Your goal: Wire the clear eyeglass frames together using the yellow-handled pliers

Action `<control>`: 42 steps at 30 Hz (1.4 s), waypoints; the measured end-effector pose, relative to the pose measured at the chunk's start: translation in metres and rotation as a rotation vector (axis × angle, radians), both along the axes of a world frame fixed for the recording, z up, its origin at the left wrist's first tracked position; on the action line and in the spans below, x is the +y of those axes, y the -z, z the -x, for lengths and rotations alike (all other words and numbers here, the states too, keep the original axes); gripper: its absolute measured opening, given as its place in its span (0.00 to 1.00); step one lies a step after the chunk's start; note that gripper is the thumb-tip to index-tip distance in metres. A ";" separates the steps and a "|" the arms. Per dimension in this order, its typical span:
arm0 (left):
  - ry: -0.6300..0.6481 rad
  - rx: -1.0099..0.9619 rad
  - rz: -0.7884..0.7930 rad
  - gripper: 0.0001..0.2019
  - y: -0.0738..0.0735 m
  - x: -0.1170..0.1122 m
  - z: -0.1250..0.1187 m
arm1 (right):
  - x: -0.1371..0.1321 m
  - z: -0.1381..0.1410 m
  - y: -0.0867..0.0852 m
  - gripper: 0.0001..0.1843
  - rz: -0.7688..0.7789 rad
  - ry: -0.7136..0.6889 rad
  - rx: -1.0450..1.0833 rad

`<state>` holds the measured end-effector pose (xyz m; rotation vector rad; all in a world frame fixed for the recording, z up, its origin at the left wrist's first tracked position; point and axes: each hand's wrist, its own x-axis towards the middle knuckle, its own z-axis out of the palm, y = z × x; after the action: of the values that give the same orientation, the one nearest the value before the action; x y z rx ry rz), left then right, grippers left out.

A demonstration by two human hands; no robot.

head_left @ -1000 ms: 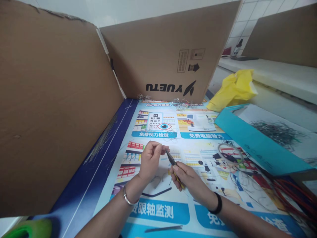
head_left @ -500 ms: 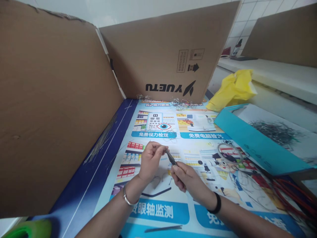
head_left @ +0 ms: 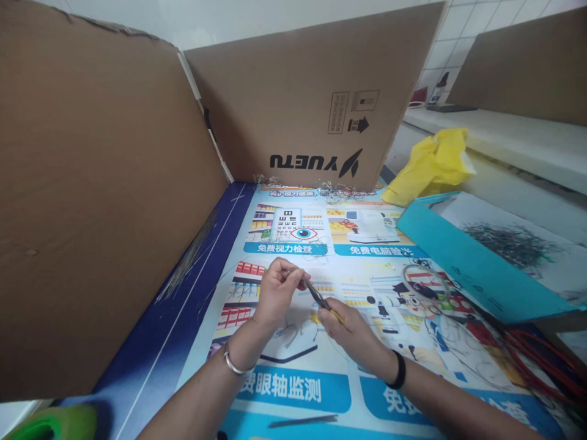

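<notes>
My right hand (head_left: 345, 324) is closed round the handles of a pair of pliers (head_left: 316, 294), a bit of yellow grip showing at the thumb. The pliers' jaws point up and left, meeting the fingertips of my left hand (head_left: 280, 290). Those left fingers are pinched together; whatever they hold is too small to make out. Below my hands, a few thin curled wires (head_left: 291, 336) rest on the printed sheet (head_left: 339, 269). Close to the front edge lies a small bundle of straight dark wires (head_left: 302, 421).
Cardboard panels (head_left: 293, 110) stand at the left and back. Wire scraps (head_left: 337, 192) lie along the back panel. On the right are a blue box (head_left: 468, 269) with a heap of short wires (head_left: 509, 244), a yellow bag (head_left: 431, 165) and red cables (head_left: 541, 360). A green roll (head_left: 59, 421) sits front left.
My right hand has turned slightly, so more of the pliers' yellow grip shows. My left hand has shifted a little to the left, still pinching at the jaws.
</notes>
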<state>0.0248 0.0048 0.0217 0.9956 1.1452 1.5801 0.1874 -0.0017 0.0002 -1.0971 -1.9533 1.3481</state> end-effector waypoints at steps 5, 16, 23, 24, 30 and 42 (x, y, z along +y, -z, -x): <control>0.066 -0.085 0.044 0.09 -0.002 0.000 0.002 | 0.002 -0.003 0.001 0.16 -0.102 -0.019 -0.061; 0.121 -0.104 0.057 0.08 -0.004 0.000 0.005 | 0.009 -0.006 0.003 0.13 -0.209 -0.035 -0.115; 0.118 0.038 0.069 0.09 -0.004 0.003 0.012 | 0.013 -0.007 0.004 0.18 0.058 0.010 0.038; 0.104 0.056 0.067 0.09 -0.004 0.003 0.013 | 0.013 -0.007 0.004 0.19 0.110 -0.002 0.058; -0.010 0.121 0.026 0.07 -0.001 0.002 0.014 | 0.007 -0.006 -0.003 0.21 0.314 -0.124 0.136; -0.022 0.172 -0.016 0.07 -0.004 -0.001 0.011 | 0.002 -0.005 -0.002 0.21 0.405 -0.183 0.150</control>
<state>0.0137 0.0033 0.0260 1.1516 1.2656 1.5458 0.1923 0.0001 0.0026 -0.9717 -1.7494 1.9284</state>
